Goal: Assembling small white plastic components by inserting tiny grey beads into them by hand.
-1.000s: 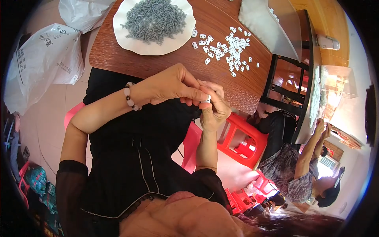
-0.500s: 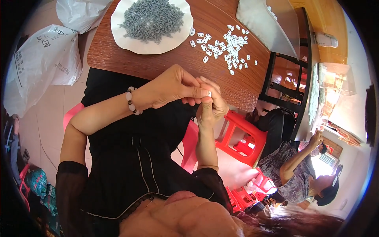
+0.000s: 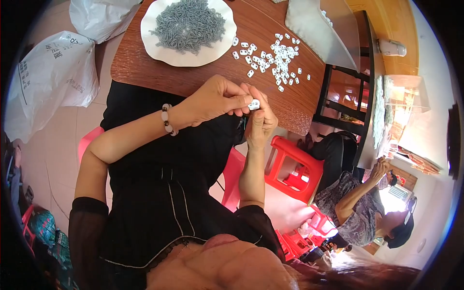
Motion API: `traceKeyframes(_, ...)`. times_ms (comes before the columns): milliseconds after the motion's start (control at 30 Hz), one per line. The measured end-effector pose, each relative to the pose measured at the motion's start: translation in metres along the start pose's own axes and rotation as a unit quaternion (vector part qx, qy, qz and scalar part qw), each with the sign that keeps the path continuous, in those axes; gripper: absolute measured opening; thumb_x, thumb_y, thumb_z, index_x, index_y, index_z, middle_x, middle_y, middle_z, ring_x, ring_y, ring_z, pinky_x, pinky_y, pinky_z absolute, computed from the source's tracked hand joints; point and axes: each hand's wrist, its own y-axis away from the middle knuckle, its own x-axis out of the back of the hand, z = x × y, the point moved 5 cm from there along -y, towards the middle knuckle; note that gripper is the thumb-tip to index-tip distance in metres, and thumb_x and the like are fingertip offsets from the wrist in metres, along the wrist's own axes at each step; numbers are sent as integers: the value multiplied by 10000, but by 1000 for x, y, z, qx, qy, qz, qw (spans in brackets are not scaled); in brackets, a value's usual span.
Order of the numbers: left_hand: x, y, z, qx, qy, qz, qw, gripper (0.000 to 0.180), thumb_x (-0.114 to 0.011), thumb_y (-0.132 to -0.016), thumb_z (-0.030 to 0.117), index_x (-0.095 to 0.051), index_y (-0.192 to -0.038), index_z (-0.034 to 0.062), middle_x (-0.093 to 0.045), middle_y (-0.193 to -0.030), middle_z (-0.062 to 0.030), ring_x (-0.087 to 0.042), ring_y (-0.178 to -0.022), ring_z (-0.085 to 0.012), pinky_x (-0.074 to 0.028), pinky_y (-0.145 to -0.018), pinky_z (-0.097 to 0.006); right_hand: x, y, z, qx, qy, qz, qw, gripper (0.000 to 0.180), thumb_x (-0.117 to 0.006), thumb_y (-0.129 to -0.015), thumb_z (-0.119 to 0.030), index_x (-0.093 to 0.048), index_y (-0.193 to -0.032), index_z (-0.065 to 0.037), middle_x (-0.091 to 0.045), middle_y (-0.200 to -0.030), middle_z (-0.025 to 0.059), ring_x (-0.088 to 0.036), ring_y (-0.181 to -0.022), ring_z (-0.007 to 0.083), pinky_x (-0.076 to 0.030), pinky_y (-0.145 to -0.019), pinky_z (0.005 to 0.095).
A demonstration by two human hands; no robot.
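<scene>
A small white plastic clip [image 3: 253, 104] is pinched in a narrow grip between the left hand [image 3: 217, 99] and right hand [image 3: 261, 121], raised just off the brown wooden counter's [image 3: 145, 72] near edge for close fingertip work.

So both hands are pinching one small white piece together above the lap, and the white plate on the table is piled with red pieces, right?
Not quite. The head view shows the left hand and right hand pinching one small white piece together, but the white plate on the table is piled with grey pieces, not red ones.
</scene>
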Motion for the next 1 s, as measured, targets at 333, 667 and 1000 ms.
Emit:
traceKeyframes(333, -3, 1, -3, -1, -29, 2, 1000, 226, -634, -901, 212, -693, -840, 3, -673, -755, -53, -574, -644, -68, -441, -579, -197, 2, 2, 1, -46, -55, 5, 997, 570, -431, -977, -410, -552, -1203, 100, -597, -1173, 238, -580, -1083, 285, -413, -966, 377)
traceKeyframes(667, 1, -1, -6, 28, -29, 19, 999, 280, -627, -879, 239, -669, -778, -18, -658, -742, -63, -579, -650, -76, -435, -569, -204, 4, -2, 7, -69, -94, 21, 993, 598, -419, -982, -417, -510, -1221, 125, -593, -1153, 276, -600, -1052, 280, -437, -941, 364)
traceKeyframes(1000, 0, 2, 6, 37, -49, 9, 998, 209, -611, -901, 190, -691, -905, -3, -659, -760, -25, -560, -648, -59, -429, -584, -193, 13, 0, 12, -108, -108, 46, 987, 540, -359, -1015, -368, -566, -1161, 109, -656, -1035, 190, -608, -871, 170, -467, -792, 286)
